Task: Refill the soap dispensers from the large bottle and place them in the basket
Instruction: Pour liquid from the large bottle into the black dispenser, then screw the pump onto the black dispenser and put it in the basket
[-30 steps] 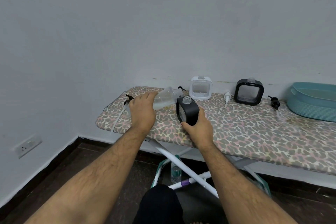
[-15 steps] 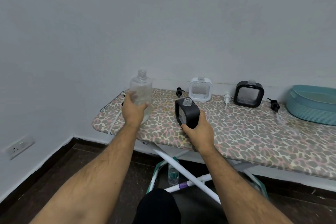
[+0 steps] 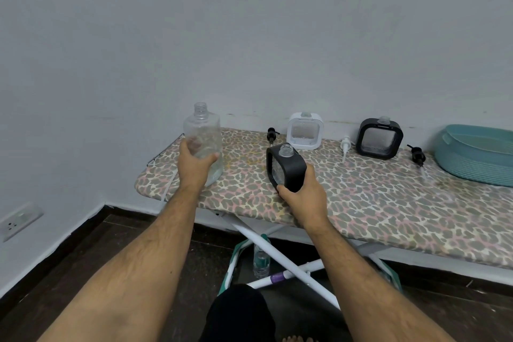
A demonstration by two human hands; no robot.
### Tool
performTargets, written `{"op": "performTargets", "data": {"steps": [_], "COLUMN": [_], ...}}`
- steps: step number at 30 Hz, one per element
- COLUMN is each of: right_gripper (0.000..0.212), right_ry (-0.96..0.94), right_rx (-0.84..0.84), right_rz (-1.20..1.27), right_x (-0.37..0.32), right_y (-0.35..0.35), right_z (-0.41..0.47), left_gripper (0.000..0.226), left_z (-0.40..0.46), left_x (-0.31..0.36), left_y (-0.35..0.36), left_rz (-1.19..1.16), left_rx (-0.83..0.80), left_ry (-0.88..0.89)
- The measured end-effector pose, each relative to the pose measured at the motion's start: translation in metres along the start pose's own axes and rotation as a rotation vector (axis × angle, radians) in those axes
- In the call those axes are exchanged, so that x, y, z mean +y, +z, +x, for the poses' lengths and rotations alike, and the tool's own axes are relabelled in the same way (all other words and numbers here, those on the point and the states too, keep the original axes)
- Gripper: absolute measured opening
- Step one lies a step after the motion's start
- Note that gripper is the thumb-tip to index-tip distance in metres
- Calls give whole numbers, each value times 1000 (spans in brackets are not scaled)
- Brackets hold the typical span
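Left hand (image 3: 194, 166): grip wrapped round the lower body of the large bottle (image 3: 204, 141), thumb on the right side, fingers seen through the clear plastic. Bottle now upright, uncapped mouth on top, base on or just above the left end of the ironing board (image 3: 374, 203); contact not resolvable. One second ago the same bottle lay tipped to the right with its mouth at the neck of the near black dispenser (image 3: 286, 168); half a second ago it was already raised upright. Only a little liquid shows at its bottom.

Right hand (image 3: 302, 191): grip closed round the lower right corner of that dispenser, holding it on the board, open neck up. Position unchanged over the second.

Judgement: pour into this dispenser has ended; pump not yet refitted.

Outward: a black pump (image 3: 271, 134) lies just beyond the held dispenser. White dispenser (image 3: 304, 132) and second black dispenser (image 3: 379, 138) stand at the far edge, necks open, a white pump (image 3: 345, 147) between them, another black pump (image 3: 416, 154) to the right. Teal basket (image 3: 477, 157) at far right, no dispenser in it.
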State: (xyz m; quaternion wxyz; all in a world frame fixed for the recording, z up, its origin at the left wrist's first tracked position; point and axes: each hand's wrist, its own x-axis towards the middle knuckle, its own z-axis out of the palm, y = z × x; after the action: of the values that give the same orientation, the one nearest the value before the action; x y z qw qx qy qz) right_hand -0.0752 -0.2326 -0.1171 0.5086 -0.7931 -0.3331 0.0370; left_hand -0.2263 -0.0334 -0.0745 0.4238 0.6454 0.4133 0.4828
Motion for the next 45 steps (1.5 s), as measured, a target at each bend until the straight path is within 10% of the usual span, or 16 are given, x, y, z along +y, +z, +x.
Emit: {"op": "performTargets", "data": {"steps": [10, 15, 19, 25, 31, 45], "right_gripper": [64, 65, 71, 109, 59, 66], "right_ry": [4, 13, 51, 53, 57, 74], "right_rx": [-21, -99, -254, -271, -174, -480], "right_rz": [-11, 7, 22, 28, 100, 351], "right_x": [-4, -7, -12, -13, -4, -14], "right_y": [-3, -10, -21, -35, -32, -16], "right_z": [1, 3, 13, 24, 12, 37], "left_gripper": [89, 55, 21, 59, 75, 58], "left_z": [-16, -51, -71, -68, -56, -52], "left_x": [7, 6, 6, 9, 13, -7], "left_y": [-6, -7, 5, 37, 60, 37], "left_rz": [57, 137, 104, 26, -55, -71], "left_rx": [144, 302, 35, -392, -606, -466], "left_ry": [42, 186, 262, 97, -24, 25]}}
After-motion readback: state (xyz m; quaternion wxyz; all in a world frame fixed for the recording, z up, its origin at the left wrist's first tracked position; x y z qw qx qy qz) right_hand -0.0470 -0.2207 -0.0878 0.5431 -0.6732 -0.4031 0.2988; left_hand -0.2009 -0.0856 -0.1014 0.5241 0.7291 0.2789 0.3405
